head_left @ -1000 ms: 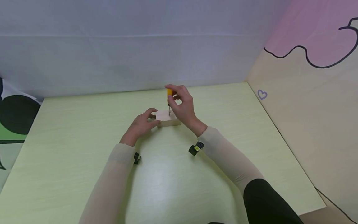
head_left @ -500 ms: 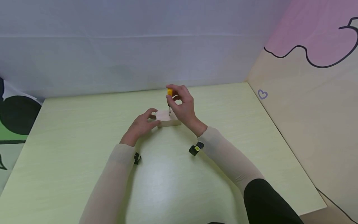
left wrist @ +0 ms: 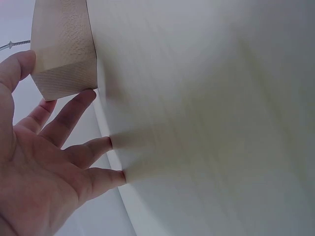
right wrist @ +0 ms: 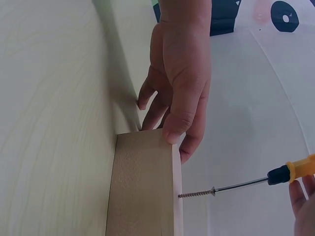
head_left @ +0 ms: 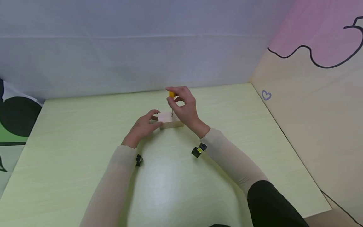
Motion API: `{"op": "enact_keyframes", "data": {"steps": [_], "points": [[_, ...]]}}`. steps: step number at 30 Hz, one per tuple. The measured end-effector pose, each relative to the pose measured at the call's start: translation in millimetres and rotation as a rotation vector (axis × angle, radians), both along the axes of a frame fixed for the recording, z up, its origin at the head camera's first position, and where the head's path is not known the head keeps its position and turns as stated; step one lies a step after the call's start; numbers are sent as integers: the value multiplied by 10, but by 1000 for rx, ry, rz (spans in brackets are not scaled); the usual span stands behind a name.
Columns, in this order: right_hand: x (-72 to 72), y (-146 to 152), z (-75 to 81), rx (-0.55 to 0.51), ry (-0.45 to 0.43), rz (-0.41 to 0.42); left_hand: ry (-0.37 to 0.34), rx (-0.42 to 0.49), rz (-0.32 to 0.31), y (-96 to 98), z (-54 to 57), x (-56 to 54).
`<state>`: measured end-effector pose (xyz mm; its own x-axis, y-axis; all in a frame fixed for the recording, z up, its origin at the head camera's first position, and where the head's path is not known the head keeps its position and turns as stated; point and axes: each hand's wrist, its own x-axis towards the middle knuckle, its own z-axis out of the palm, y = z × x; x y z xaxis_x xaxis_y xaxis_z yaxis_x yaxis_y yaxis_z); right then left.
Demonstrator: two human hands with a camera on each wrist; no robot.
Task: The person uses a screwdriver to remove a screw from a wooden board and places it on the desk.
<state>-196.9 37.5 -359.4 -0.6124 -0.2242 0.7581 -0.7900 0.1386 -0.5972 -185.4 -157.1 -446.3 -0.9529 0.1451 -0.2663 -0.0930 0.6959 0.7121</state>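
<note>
A pale wooden block (head_left: pixel 170 125) lies on the table. My left hand (head_left: pixel 142 127) holds its left end, thumb at the near corner and index finger at the far one; in the left wrist view, other fingertips touch the table. A threaded screw (right wrist: pixel 197 194) stands in the block's top face, most of its shank exposed. My right hand (head_left: pixel 185 107) grips the yellow handle of a screwdriver (head_left: pixel 171 94) between thumb and fingers, above the block. In the right wrist view the screwdriver's shaft (right wrist: pixel 241 186) meets the screw head, slightly out of line with the screw.
The light wood-grain table (head_left: pixel 85 132) reaches back to a pale hanging sheet (head_left: pixel 127 63). On the right stands a panel (head_left: pixel 317 119) with a pink print and a small heart. Black wrist cameras (head_left: pixel 196 152) hang below both wrists.
My right thumb and fingers shift slightly around the screwdriver handle, moving a little left. The left hand, block and screw look the same.
</note>
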Motion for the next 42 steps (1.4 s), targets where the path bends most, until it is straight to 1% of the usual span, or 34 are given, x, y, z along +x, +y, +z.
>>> {"op": "enact_keyframes", "data": {"steps": [13, 21, 27, 32, 42], "points": [[11, -6, 1, -12, -44, 9, -12, 16, 4, 5, 9, -4], [24, -20, 8, -29, -32, -18, -18, 16, 3, 6, 26, 7], [10, -20, 0, -22, -21, -16, -28, 6, 7, 15, 32, 12], [13, -16, 3, -15, -33, -30, -23, 5, 6, 22, 31, 14], [21, 5, 7, -34, -62, -15, -5, 21, 6, 17, 16, 13]]}}
